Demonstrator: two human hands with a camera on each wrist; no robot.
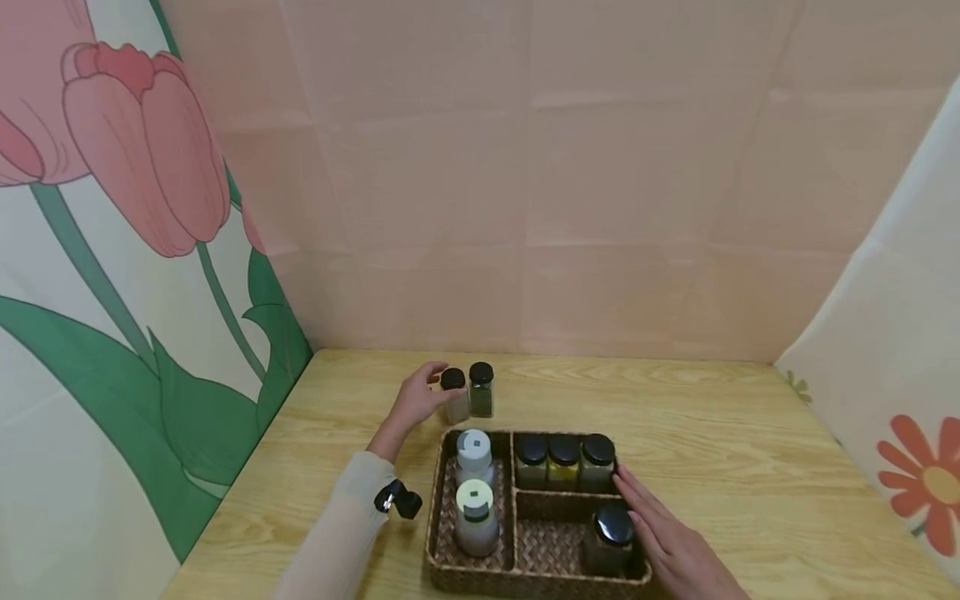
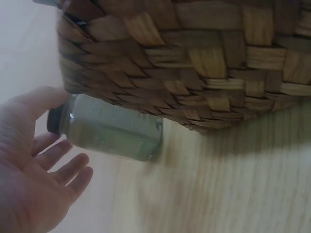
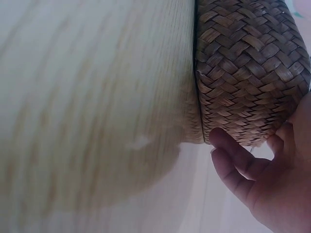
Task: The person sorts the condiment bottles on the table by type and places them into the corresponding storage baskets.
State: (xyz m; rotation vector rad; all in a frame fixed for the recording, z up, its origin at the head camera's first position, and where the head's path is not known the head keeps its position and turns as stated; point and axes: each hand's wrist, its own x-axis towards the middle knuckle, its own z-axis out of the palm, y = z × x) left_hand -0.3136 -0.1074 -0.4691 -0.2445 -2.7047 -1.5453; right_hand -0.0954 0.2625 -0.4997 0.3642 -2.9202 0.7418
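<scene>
My left hand (image 1: 420,398) is around a small glass jar with a black lid (image 1: 453,379). The thumb crosses in front of it, and the other fingers are loosely bent and spread by the lid. In the left wrist view this jar (image 2: 114,127) lies partly behind the basket's corner, which hides the thumb tip. Touching its right side stands a green-filled jar (image 1: 482,392), also black-lidded. At the right side of a woven basket (image 1: 516,500), my right hand (image 1: 671,542) rests with extended fingers along the wall; the right wrist view shows them by the weave.
Two bottles with pale caps (image 1: 475,517) stand in the basket's left compartment. Three black-lidded jars (image 1: 564,462) line the upper right compartment. Another dark-lidded jar (image 1: 609,537) is in the lower right one. Behind the wooden table (image 1: 675,400) hangs a pink cloth (image 1: 525,208).
</scene>
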